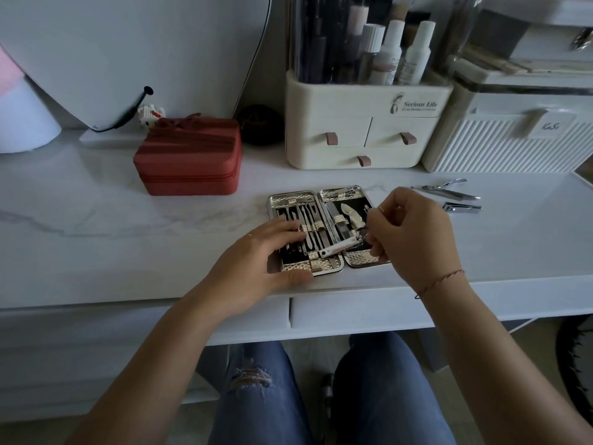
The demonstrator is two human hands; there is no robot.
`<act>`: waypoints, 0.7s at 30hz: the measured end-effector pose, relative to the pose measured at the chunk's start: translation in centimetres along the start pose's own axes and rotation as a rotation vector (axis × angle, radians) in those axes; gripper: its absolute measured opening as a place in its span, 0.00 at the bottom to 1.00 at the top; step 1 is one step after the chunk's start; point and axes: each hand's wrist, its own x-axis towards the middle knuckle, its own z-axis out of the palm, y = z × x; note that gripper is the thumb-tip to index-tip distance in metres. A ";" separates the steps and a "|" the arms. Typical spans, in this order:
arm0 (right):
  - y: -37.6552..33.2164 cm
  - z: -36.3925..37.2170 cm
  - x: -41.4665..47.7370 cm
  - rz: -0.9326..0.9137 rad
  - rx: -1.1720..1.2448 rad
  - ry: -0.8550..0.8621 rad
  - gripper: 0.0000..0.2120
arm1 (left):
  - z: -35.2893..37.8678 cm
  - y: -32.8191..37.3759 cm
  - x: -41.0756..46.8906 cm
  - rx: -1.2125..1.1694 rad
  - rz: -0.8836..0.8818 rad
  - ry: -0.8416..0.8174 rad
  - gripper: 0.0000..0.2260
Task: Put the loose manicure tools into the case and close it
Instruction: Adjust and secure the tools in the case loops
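- Case (pixel 321 195): flat, rounded metal shell with woven silver trim and black lining, lying open on the white marble-veined counter (pixel 128 226), near its front edge.
- Your left hand (pixel 256 255): laid flat on the case's left half, fingers spread over slim steel tools held under straps; it holds nothing.
- Your right hand (pixel 414 232): over the right half, grip pinched narrow on a nail clipper (pixel 340 250), shiny steel, lying slantwise across the case's middle.
- Loose nippers (pixel 446 189): curved steel handles, on the counter far right of the case.
- Loose small clipper (pixel 462 208): just near of the nippers.
- Red box (pixel 189 159): zipped, far left.
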 end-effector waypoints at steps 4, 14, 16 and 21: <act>-0.4 0.4 0.1 -0.013 -0.005 -0.032 0.08 | 0.1 0.1 0.0 -0.002 -0.007 -0.002 0.35; 0.0 1.4 -0.1 0.264 0.375 -0.190 0.09 | 0.0 0.3 -0.1 -0.010 0.001 0.002 0.35; -0.1 1.6 -0.4 0.235 0.345 -0.196 0.09 | -0.1 0.3 0.0 -0.004 0.002 0.004 0.35; -0.6 2.8 -1.4 0.039 0.045 -0.155 0.10 | 0.0 0.3 0.0 0.005 0.003 0.016 0.35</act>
